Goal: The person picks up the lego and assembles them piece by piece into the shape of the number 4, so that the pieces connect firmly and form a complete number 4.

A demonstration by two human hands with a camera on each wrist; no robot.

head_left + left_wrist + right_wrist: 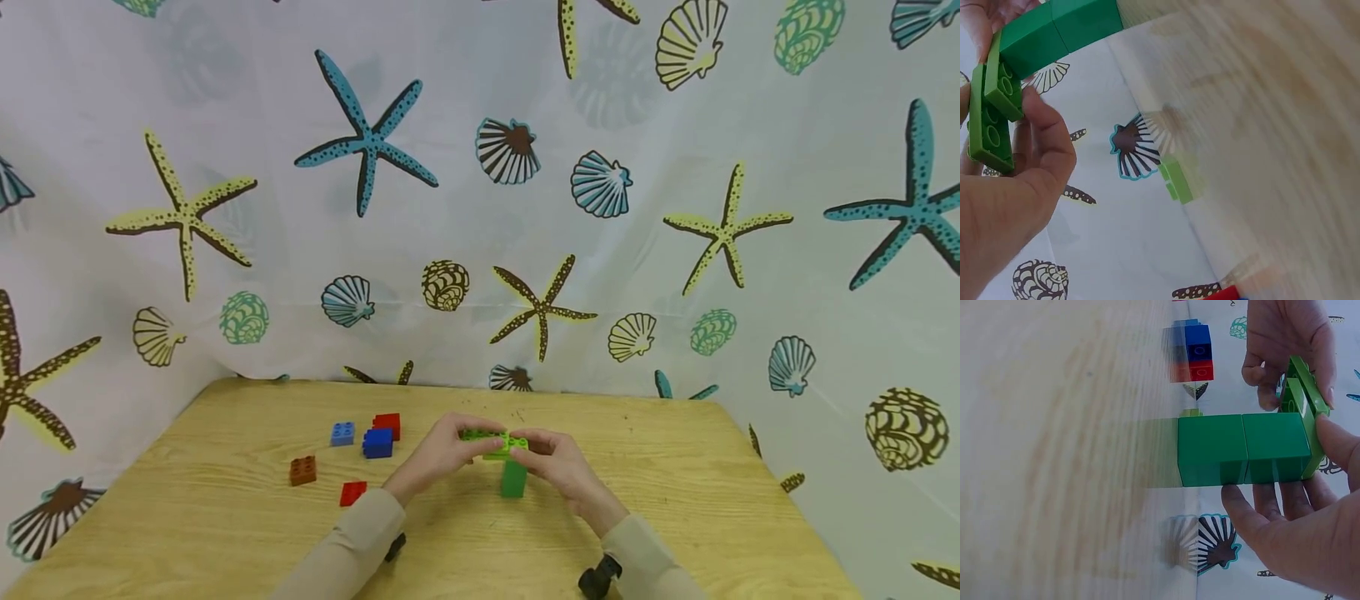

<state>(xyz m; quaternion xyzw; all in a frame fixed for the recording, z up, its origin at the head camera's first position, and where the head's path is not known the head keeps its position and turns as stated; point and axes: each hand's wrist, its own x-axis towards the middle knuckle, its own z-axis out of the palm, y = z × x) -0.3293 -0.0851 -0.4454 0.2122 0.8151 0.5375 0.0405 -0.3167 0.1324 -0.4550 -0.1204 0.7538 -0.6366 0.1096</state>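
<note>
A tower of two dark green bricks stands upright on the wooden table, a lime green plate across its top. Another lime green plate lies over that one, offset toward the left, its hollow underside showing in the left wrist view. My left hand pinches the overhanging upper plate between thumb and fingers. From the other side, my right hand grips the top of the tower, thumb at the plates and fingers along the green bricks. A small lime green brick sits on the table beyond, hidden in the head view.
Left of the hands lie a light blue brick, a blue brick, a red brick, a brown brick and a flat red piece. A shell-print curtain hangs behind the table.
</note>
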